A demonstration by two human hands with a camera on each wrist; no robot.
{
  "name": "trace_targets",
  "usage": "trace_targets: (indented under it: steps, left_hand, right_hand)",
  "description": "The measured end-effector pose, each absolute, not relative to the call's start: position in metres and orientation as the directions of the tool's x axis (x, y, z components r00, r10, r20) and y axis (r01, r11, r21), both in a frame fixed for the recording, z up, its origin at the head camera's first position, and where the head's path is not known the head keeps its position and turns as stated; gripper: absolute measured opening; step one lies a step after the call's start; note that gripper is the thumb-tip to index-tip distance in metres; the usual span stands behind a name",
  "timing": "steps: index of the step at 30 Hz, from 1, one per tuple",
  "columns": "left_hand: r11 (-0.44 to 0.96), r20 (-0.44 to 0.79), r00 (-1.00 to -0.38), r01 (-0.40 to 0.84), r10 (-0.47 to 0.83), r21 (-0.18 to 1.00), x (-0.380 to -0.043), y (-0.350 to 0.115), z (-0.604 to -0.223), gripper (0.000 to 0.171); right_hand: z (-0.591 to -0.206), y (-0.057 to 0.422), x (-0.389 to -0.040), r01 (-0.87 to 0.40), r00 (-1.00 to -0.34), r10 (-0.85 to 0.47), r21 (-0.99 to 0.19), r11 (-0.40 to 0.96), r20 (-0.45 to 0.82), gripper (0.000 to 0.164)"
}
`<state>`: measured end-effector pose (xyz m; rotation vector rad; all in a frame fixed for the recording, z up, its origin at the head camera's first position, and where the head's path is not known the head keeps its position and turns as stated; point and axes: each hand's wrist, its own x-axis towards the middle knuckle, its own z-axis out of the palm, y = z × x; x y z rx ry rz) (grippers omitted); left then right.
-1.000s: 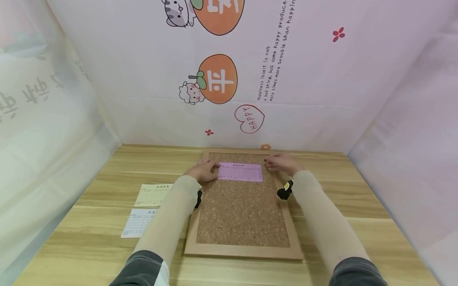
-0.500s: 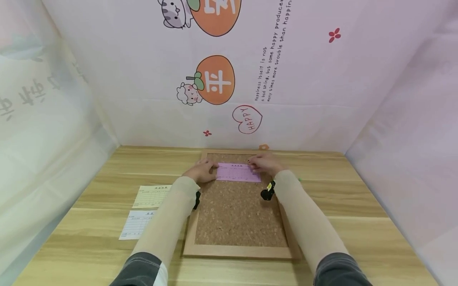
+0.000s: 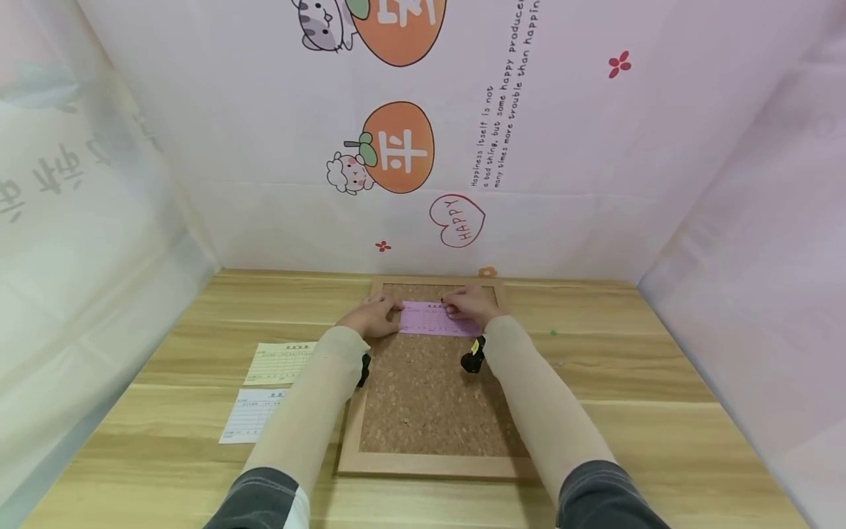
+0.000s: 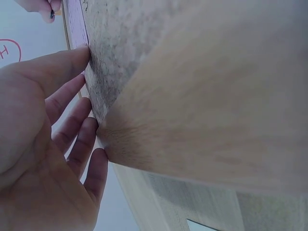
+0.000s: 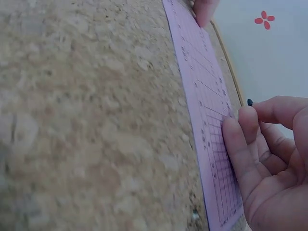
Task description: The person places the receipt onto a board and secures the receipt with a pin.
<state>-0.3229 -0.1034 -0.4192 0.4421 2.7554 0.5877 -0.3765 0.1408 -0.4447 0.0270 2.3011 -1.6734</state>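
A pink printed slip (image 3: 429,320) lies across the upper part of a wood-framed cork board (image 3: 443,404). My left hand (image 3: 375,316) rests at the slip's left end. In the left wrist view its fingers (image 4: 77,110) are extended, with the tips at the slip and along the board's edge. My right hand (image 3: 471,303) is over the slip's right half. Between its thumb and fingers it pinches a small black push pin (image 5: 250,102), mostly hidden by the fingertips, close to the slip's top edge.
Left of the board, a yellow slip (image 3: 277,364) and a white slip (image 3: 247,417) lie on the wooden table (image 3: 634,367), partly behind the left forearm. A tiny green object (image 3: 554,332) is on the table to the right. A printed white sheet (image 3: 562,228) stands behind the board.
My right hand has moved left from the board's upper right edge to above the pink slip, carrying the push pin. The left hand has stayed at the slip's left end.
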Motion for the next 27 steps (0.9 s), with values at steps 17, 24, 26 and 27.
trace_targets:
  steps: [17,24,26,27]
  left_hand:
    - [0.869,-0.219,-0.910,0.229,0.351,0.439,-0.322,-0.103,-0.416,0.050]
    - [0.870,-0.223,-0.910,0.226,0.348,0.437,-0.323,-0.103,-0.416,0.049]
    - [0.868,-0.222,-0.910,0.227,0.351,0.440,-0.322,-0.103,-0.416,0.050]
    - [0.868,-0.224,-0.910,0.225,0.350,0.442,-0.321,-0.103,-0.416,0.050]
  right_hand:
    - [-0.428,0.121,-0.368,0.217,-0.954,-0.055,-0.809,0.546,-0.293,0.020]
    - [-0.430,0.118,-0.370,0.228,-0.954,-0.038,-0.804,0.549,-0.296,0.017]
    - [-0.431,0.118,-0.371,0.225,-0.955,-0.036,-0.797,0.561,-0.295,0.016]
    - [-0.431,0.118,-0.371,0.219,-0.956,-0.036,-0.788,0.575,-0.292,0.016]
